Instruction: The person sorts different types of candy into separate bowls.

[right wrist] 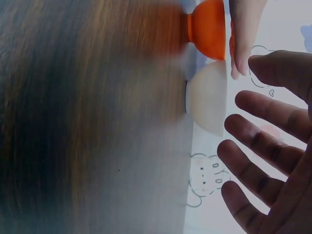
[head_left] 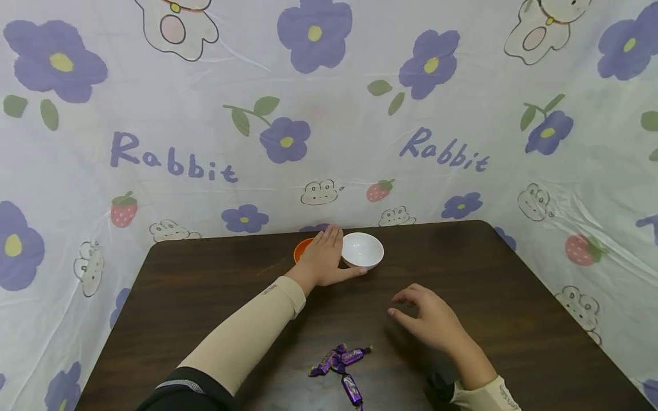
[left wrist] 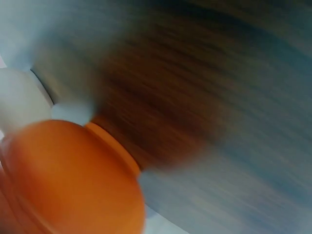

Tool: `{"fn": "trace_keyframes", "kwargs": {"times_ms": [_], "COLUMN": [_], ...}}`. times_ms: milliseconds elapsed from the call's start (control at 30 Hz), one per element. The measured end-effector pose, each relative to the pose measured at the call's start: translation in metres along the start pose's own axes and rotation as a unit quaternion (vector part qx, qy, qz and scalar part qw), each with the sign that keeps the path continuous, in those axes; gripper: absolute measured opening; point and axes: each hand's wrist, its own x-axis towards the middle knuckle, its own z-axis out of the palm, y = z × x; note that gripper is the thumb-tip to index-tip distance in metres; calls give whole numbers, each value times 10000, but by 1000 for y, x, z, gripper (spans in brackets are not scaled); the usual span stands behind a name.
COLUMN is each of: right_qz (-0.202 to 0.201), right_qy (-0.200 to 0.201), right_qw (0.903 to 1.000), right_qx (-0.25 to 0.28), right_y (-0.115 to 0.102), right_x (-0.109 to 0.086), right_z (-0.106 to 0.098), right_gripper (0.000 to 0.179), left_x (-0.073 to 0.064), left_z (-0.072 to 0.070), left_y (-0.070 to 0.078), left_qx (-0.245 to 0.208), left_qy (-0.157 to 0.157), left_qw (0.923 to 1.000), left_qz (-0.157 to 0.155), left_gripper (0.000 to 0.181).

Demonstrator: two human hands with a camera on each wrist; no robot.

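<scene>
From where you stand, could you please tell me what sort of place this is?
Probably an improvised tabletop work corner indoors, though I cannot be sure: a dark table backed by a "Rabbit"-printed cloth, with a white bowl on it.

One orange bowl [head_left: 301,250], one white bowl [head_left: 362,250], at least three purple-wrapped candies [head_left: 325,363], number obscured by overlap, one left hand [head_left: 326,260], one right hand [head_left: 430,317], one desk [head_left: 221,285] counted

Head view looks forward, down — nearer wrist views, blurry left seemingly tilted, share the orange bowl [right wrist: 207,29]
</scene>
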Motion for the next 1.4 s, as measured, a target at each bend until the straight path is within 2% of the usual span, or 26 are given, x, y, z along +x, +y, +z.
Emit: {"fn": "trace_keyframes", "kwargs": {"times_ms": [267,667,900,1200,1400], "right_qz": [-147,-90,-144,-77,-223], "right_qy": [25,37,25,-5,-195], "right_qw": [9999,9997,9995,9996,9988], "right_qx": [60,236,290,261,402], "right_y": [-4,0,-1,0,2], "right_x": [-1,-2,-3,-5,-8], "right_z": [-2,-3,-3,-2,1], "right_gripper": [14,16,15,16,17], "left_x": [5,7,8,8,13], "left_z": [-4,-2,-5,-9,-3], "left_y": [9,5,0,-11,-11], "left_qx": [254,213,172,315,410], "left_qy": [18,-142,-62,-248,-252], "left_qw": [9996,9997,9997,9979,9972], "left_qz": [-72,-46,156,517,580], "left_gripper": [120,113,111,102,103]}}
